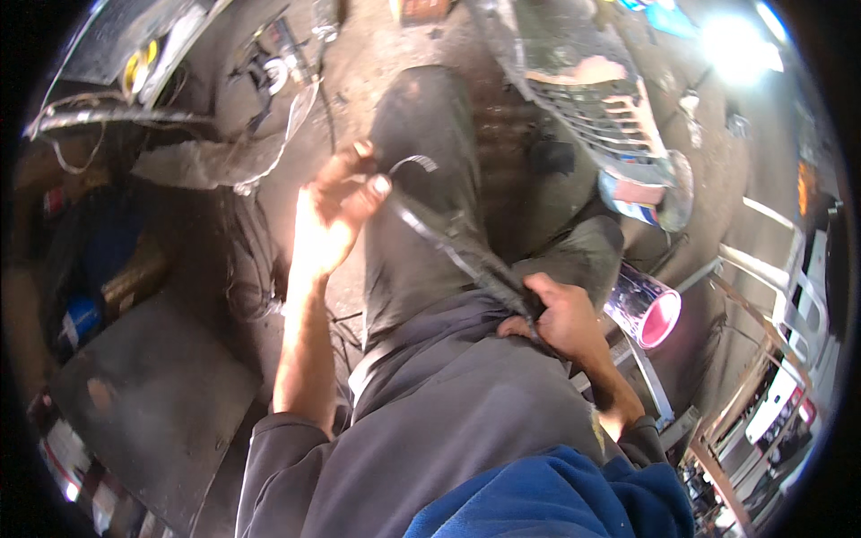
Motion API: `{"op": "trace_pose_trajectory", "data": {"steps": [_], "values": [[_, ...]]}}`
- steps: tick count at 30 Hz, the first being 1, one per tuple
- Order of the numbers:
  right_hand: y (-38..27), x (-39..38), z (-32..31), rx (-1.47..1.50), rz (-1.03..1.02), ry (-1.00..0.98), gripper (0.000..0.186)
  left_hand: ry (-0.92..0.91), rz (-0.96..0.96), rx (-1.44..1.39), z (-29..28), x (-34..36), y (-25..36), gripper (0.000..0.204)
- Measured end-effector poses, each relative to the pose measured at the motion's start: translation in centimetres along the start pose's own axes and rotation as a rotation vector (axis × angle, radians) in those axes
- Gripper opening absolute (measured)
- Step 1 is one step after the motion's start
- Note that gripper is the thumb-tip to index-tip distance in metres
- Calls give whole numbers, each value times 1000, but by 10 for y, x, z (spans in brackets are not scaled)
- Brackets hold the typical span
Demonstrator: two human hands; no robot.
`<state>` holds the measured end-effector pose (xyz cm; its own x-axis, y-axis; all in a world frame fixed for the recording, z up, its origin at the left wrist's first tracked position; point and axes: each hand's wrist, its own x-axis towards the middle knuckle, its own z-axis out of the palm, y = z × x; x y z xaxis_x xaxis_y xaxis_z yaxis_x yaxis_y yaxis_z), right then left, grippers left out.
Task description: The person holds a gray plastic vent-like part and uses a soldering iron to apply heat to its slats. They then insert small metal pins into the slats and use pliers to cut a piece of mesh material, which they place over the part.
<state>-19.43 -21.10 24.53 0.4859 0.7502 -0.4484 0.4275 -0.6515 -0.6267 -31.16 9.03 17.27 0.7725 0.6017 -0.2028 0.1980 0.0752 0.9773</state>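
A long, narrow dark strip with a shiny edge [435, 235] stretches slantwise across my lap; I cannot tell its material. My left hand [334, 208] is at its upper end, thumb and fingers drawn together there. Beside that thumb, a thin pale curl [416, 161] sticks out from the strip's end. Lower down, near my waist, my right hand [569, 321] is closed around the strip's other end, and the fingers partly hide it. Under the strip are my legs in dark trousers [421, 117], knees bent.
To the right lie a pink-mouthed can [659, 318] and metal frames [753, 305]. Ahead on the right is a slatted, dusty panel [619, 117]. A dark flat board [157, 403] lies at left, with a sheet piece [211, 161] and cords beyond. A bright lamp [737, 47] shines at upper right.
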Motion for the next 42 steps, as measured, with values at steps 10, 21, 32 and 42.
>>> {"op": "trace_pose_trajectory", "data": {"steps": [10,21,32,42], "values": [[36,-18,10,105,-33,-50,75,211,-215,-165,1,15,-4,29],[83,8,16,394,114,138,84,84,-499,-395,15,-6,35,31],[42,2,17,561,-50,-78,90,128,-307,-80,28,-5,41,31],[62,23,26,509,13,-204,103,138,-395,2,20,0,34,28]]}}
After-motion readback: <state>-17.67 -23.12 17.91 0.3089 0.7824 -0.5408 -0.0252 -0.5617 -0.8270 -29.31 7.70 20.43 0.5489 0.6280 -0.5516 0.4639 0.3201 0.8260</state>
